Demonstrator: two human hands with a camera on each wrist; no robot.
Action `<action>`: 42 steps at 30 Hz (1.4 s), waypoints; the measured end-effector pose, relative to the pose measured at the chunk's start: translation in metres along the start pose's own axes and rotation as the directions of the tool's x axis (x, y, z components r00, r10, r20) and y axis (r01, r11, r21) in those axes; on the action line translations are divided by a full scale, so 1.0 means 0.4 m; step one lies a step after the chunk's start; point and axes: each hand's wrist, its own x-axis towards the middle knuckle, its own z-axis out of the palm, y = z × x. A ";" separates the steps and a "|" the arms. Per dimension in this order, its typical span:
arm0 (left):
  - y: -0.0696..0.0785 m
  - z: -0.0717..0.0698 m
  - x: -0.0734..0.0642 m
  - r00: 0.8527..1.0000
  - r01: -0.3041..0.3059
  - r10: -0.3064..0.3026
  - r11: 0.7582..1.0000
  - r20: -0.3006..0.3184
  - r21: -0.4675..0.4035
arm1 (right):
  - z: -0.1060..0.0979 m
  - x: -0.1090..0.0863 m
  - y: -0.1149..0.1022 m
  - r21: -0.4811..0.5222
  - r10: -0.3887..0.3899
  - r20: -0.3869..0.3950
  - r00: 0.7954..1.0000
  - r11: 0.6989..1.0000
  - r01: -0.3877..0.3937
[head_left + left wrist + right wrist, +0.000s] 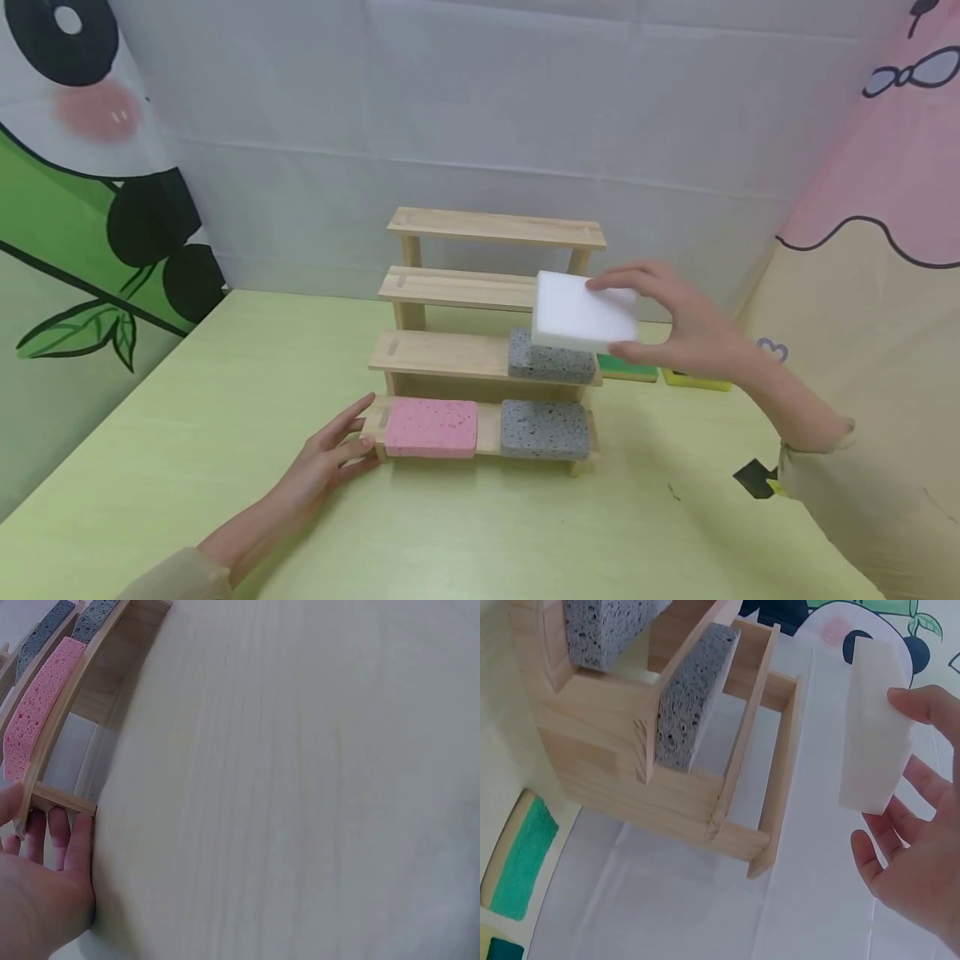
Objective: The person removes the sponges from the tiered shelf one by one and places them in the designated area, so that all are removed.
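Observation:
A four-step wooden shelf stand [442, 353] stands on the table. My left hand [322, 462] grips the left end of its lowest step, thumb near the front edge; in the left wrist view the fingers bend around the end support. My right hand [682, 333] pinches a white sponge block [581, 312] by its right side, thumb below and fingers above. In the right wrist view the white block is held apart from the stand. A pink sponge [431, 427] and a grey speckled sponge [545, 430] lie on the lowest step. Another grey sponge [551, 360] lies on the second step, partly hidden by the white block.
Behind the stand's right side lie a green sponge [630, 368] and a yellow one [697, 381] on the pale table [465, 533]. A white cloth wall [495, 108] rises close behind the stand. A small dark patch [754, 479] shows near the right sleeve.

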 end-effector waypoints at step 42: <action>-0.005 0.004 0.002 1.000 0.012 -0.012 1.000 -0.017 0.002 | 0.006 -0.219 0.234 -0.033 0.216 -0.151 0.965 0.974 -0.223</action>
